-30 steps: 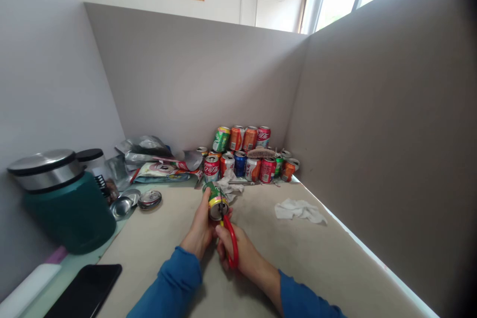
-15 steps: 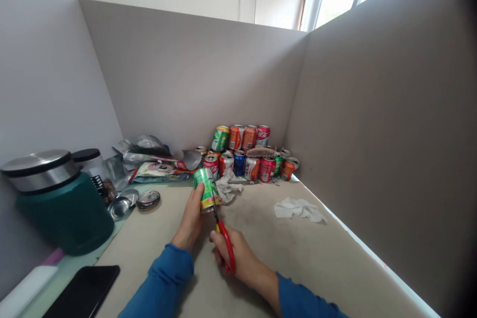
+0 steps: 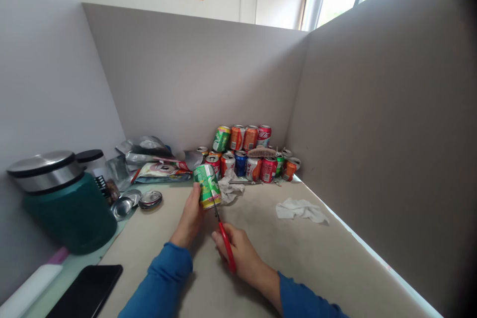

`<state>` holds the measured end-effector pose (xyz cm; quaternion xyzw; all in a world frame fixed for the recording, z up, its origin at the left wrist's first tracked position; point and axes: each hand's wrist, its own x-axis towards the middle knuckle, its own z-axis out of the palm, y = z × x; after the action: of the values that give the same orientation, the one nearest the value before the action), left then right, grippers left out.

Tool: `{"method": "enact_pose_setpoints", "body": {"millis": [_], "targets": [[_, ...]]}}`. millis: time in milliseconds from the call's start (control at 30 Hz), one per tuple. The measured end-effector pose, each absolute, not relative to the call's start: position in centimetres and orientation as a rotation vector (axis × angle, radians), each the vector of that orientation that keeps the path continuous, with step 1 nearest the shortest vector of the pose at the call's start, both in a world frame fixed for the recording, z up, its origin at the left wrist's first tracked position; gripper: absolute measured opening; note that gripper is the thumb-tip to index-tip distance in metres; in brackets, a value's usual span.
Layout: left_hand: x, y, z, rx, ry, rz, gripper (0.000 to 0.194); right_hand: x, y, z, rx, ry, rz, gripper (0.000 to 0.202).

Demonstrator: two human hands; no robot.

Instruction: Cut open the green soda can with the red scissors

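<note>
My left hand (image 3: 191, 218) is wrapped round the left side of a green and yellow drink can (image 3: 207, 184), held tilted above the table. In my right hand (image 3: 240, 251) are red-handled scissors (image 3: 226, 246), gripped by the handles. Their dark blades point up and lie against the can's lower right side. How far the blades go into the metal I cannot make out. Just behind the can lies a crumpled grey-white tissue (image 3: 231, 190).
Several drink cans (image 3: 248, 166) are stacked at the back, a brown brush (image 3: 261, 152) among them. A white cloth (image 3: 301, 210) lies to the right. At left are a teal jar (image 3: 70, 213), cut can pieces (image 3: 150, 200), plastic packets (image 3: 162, 171) and a black phone (image 3: 85, 290).
The can has turned and tipped slightly in my left hand. The scissor handles have come closer together, and my right hand has shifted a little to the right.
</note>
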<state>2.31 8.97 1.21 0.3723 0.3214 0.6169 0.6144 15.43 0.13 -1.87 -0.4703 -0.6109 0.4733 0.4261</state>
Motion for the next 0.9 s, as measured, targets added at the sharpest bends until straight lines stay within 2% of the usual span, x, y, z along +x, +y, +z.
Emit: {"method": "enact_pose_setpoints", "body": {"millis": [100, 267, 400, 567, 800, 900], "targets": [[2.5, 9.0, 1.1, 0.834, 0.748, 1.346, 0.064, 15.4, 0.5, -1.9, -1.143, -1.385, 1.376, 0.050], [2.5, 9.4, 0.6, 0.794, 1.070, 1.421, 0.031, 15.9, 1.1, -1.6, -1.151, -1.206, 1.289, 0.057], [2.2, 9.9, 0.2, 0.763, 1.187, 1.467, 0.019, 16.2, 1.0, -0.9, -1.234, -1.166, 1.410, 0.061], [1.8, 10.2, -0.2, 0.774, 1.192, 1.576, 0.021, 16.0, 0.4, -0.5, -1.212, -1.235, 1.312, 0.057], [1.8, 9.8, 0.1, 0.714, 1.173, 1.601, 0.023, 15.4, 0.2, -0.9, -1.234, -1.300, 1.445, 0.062], [2.0, 9.4, 0.7, 0.695, 1.093, 1.537, 0.032, 15.1, 0.5, -1.7, -1.231, -1.323, 1.438, 0.061]]}}
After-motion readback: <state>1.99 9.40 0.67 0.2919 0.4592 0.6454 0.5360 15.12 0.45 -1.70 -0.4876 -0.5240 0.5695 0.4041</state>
